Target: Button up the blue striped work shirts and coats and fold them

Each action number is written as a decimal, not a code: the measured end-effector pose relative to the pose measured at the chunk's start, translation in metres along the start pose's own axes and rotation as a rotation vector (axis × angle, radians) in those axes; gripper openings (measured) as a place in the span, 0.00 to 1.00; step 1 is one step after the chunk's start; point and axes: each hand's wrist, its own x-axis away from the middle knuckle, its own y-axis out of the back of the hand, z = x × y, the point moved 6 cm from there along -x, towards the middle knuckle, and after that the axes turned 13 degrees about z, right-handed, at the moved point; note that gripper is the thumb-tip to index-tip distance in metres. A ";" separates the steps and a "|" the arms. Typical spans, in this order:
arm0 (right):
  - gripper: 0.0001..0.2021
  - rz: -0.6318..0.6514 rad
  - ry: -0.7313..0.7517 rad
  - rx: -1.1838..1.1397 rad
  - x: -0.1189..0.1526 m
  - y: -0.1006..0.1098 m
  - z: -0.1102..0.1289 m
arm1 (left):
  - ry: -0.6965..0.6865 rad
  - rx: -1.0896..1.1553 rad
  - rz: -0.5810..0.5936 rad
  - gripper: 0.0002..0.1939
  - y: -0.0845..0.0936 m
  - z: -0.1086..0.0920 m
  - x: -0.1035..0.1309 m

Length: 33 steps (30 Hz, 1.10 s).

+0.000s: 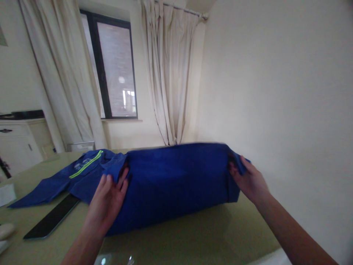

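A blue work jacket (176,180) with a yellow-green reflective stripe stretches between my hands. Its near part is lifted off the table and hangs as a wide panel, while the collar and a striped sleeve spread out on the left. My left hand (110,195) is closed on the cloth near the collar end, thumb and fingers on either side of a fold. At the other end, my right hand (249,180) pinches a corner of the same jacket. Some fingers of both hands are hidden by the fabric.
The jacket is over a greenish table (193,239). A flat dark tablet-like slab (52,217) lies at the left, partly under the cloth. White paper (7,194) and a pale rounded object (6,231) sit at the left edge. Behind are curtains (171,73) and a window (117,70).
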 end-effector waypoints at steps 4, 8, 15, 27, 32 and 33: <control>0.29 0.025 -0.030 0.113 -0.047 -0.031 0.006 | -0.110 -0.066 0.079 0.36 -0.022 0.004 -0.065; 0.27 0.046 -0.159 0.503 0.000 -0.058 -0.052 | -0.044 -0.812 0.035 0.33 0.000 0.061 -0.047; 0.21 0.074 -0.279 0.511 0.059 -0.062 -0.112 | 0.201 -1.001 0.251 0.35 0.017 0.125 -0.017; 0.20 0.003 -0.317 0.141 0.054 -0.047 -0.097 | 0.336 -0.894 0.224 0.31 0.035 0.120 -0.030; 0.26 0.034 -0.274 -0.116 0.055 -0.047 -0.087 | 0.481 -0.488 0.131 0.27 0.046 0.115 -0.028; 0.28 0.051 -0.274 -0.134 0.060 -0.046 -0.086 | 0.483 -0.430 0.144 0.27 0.047 0.115 -0.023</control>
